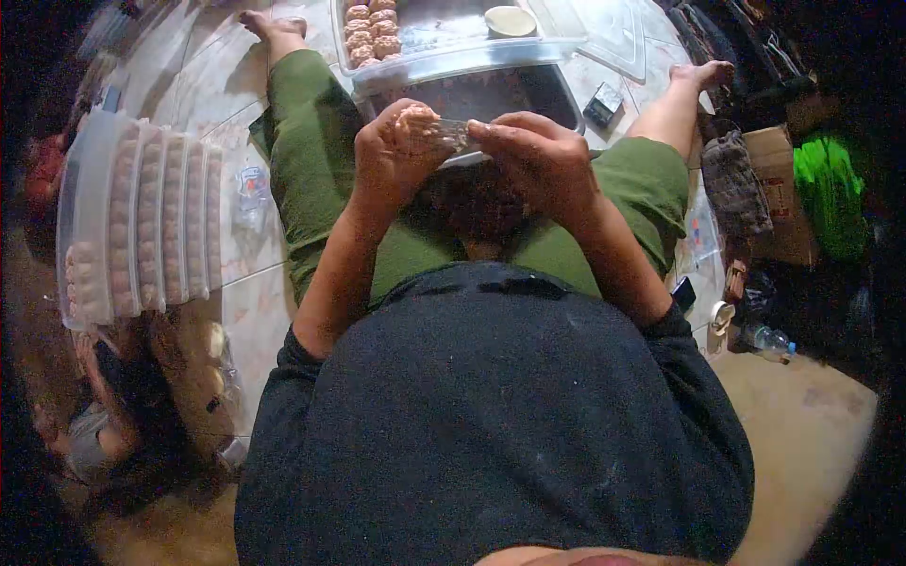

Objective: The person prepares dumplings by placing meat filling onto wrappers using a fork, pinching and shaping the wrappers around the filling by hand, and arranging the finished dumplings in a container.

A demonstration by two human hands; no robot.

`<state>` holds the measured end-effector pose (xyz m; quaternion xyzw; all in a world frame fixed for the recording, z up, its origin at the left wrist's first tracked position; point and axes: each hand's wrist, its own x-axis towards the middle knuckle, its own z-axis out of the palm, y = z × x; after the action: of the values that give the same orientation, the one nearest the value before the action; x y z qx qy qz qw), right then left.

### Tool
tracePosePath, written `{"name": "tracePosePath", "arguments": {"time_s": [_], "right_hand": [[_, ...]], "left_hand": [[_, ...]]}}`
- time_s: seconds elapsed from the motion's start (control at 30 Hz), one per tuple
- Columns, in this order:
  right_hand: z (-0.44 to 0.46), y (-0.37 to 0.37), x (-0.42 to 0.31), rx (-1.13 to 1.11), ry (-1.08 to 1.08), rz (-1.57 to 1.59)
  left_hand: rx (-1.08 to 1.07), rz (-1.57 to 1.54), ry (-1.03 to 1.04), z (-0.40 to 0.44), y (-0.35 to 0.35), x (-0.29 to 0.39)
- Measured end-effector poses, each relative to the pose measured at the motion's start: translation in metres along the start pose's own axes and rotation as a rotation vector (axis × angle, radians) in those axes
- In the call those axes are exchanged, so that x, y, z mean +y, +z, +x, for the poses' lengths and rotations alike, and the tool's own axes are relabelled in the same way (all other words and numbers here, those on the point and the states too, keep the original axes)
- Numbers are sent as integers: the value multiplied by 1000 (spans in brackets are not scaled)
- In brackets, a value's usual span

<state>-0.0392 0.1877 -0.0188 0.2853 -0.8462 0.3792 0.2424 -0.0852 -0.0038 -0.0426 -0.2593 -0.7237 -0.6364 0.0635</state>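
Observation:
My left hand (pixel 394 156) is closed around a lumpy pinkish ball (pixel 415 118), held up at the top of the palm. Between the two hands stretches a thin piece of clear plastic (pixel 455 134). My right hand (pixel 540 151) pinches the right end of that plastic with thumb and fingertips. Just beyond them stands a clear plastic box (pixel 453 57), with rows of similar lumpy balls (pixel 373 33) at its left side. A round pale lid or dish (pixel 511 22) lies inside the box at the right. Beneath the hands is a dark tray (pixel 557 94), partly hidden.
Several stacked clear boxes (pixel 142 217) filled with balls stand at the left. Part of another person (pixel 94 424) shows at lower left. A small dark box (pixel 603 104), a cardboard box (pixel 779 189), a bright green bundle (pixel 830 193) and a plastic bottle (pixel 769 341) lie at the right.

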Motion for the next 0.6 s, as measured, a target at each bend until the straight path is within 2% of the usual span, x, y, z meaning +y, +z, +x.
{"name": "tracePosePath", "arguments": {"time_s": [0.1, 0.3, 0.4, 0.5, 0.6], "right_hand": [[1, -14, -2, -54, 54, -22], [2, -11, 0, -83, 74, -31], [-1, -4, 2, -49, 117, 2], [-2, -1, 6, 59, 196, 91], [-3, -7, 8, 195, 341, 211]], "left_hand": [[61, 199, -47, 1, 0, -5], [2, 411, 76, 5, 5, 1], [-13, 421, 120, 3, 7, -6], [-82, 805, 433, 1, 8, -27], [-198, 646, 272, 4, 5, -34]]}}
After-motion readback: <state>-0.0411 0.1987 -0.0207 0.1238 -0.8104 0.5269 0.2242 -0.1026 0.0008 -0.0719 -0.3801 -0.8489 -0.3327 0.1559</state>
